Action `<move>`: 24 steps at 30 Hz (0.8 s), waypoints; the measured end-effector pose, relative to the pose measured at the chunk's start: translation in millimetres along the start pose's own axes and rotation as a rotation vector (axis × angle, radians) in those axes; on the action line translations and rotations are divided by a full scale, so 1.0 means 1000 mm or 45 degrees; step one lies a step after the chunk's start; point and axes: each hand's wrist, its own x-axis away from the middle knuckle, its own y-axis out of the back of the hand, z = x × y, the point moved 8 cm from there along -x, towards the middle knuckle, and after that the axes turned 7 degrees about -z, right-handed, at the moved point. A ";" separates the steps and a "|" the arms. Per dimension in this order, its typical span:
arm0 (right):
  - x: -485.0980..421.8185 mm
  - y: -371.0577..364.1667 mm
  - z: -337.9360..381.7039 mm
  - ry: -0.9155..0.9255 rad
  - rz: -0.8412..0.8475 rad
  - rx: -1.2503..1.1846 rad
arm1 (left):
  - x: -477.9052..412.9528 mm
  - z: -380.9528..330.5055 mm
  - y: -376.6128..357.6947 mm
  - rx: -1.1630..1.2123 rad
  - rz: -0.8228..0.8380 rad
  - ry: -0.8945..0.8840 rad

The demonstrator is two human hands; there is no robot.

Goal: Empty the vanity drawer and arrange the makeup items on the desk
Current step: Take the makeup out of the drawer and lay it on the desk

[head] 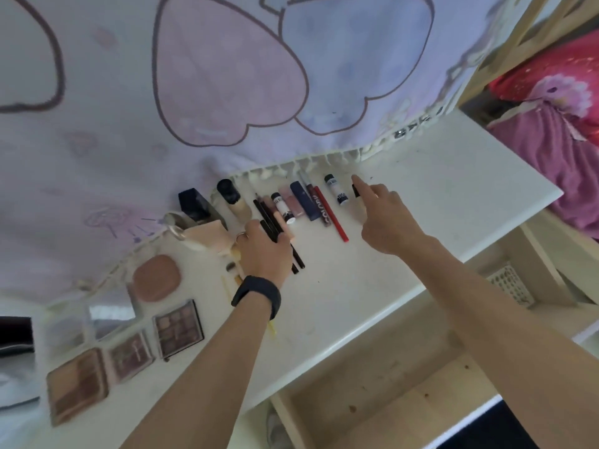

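My left hand (262, 246) grips several black pencils (296, 259) near the middle of the white desk (421, 202). Behind it, a row of makeup lies side by side: a white tube (283, 209), a navy tube (303, 199), a red pencil (330, 217) and another white tube (337, 189). My right hand (385, 218) hovers at the row's right end with its index finger straight, pinching a small black tube (356, 191). The open wooden drawer (389, 400) below the desk's front edge shows a bare bottom.
Eyeshadow palettes (178, 328) (131, 356) (77, 384), a pink compact (157, 278), a foundation bottle (231, 196), a black box (194, 204), a sponge (207, 233) and brushes (233, 270) fill the desk's left. A heart-print cloth (227, 76) hangs behind. Pink bedding (557, 102) lies at right.
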 end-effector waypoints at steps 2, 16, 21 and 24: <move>-0.003 -0.003 0.004 0.016 0.034 0.013 | 0.009 -0.003 0.004 0.027 -0.033 -0.063; 0.007 -0.018 0.003 0.076 -0.188 0.074 | 0.021 -0.008 -0.003 -0.093 0.001 -0.233; 0.011 -0.018 0.002 0.068 -0.153 0.055 | 0.023 -0.007 -0.007 -0.064 0.039 -0.214; 0.011 -0.018 0.002 0.081 -0.134 0.022 | 0.029 -0.005 -0.009 -0.015 0.033 -0.229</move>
